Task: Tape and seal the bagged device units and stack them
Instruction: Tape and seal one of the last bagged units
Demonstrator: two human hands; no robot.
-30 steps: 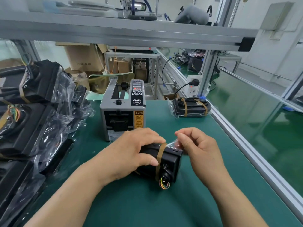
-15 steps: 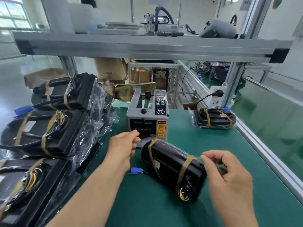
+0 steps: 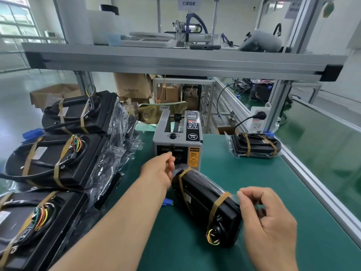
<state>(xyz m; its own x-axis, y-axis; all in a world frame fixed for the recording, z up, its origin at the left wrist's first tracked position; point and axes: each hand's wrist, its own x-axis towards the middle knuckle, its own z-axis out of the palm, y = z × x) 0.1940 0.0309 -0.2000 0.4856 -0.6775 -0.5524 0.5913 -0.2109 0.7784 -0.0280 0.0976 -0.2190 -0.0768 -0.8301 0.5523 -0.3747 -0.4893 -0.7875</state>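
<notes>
A black device unit (image 3: pixel 205 204) in a clear bag, bound by two brown tape bands, lies diagonally on the green mat in front of me. My right hand (image 3: pixel 267 223) pinches the loose clear bag end at the unit's near right corner. My left hand (image 3: pixel 162 169) reaches to the outlet slot of the grey tape dispenser (image 3: pixel 177 139), thumb and fingers pinched together there; whether tape is between them I cannot tell. A sealed, taped unit (image 3: pixel 256 146) lies at the back right of the mat.
Three bagged black units (image 3: pixel 64 161) with open crumpled bag ends are piled along the left. A small blue connector (image 3: pixel 168 202) lies on the mat under my left forearm. An aluminium shelf beam (image 3: pixel 175 63) crosses overhead, and a rail (image 3: pixel 316 178) borders the mat's right edge.
My left hand let go of the unit and reached forward to the dispenser's outlet. The unit now lies diagonally, with my right hand still pinching the bag end.
</notes>
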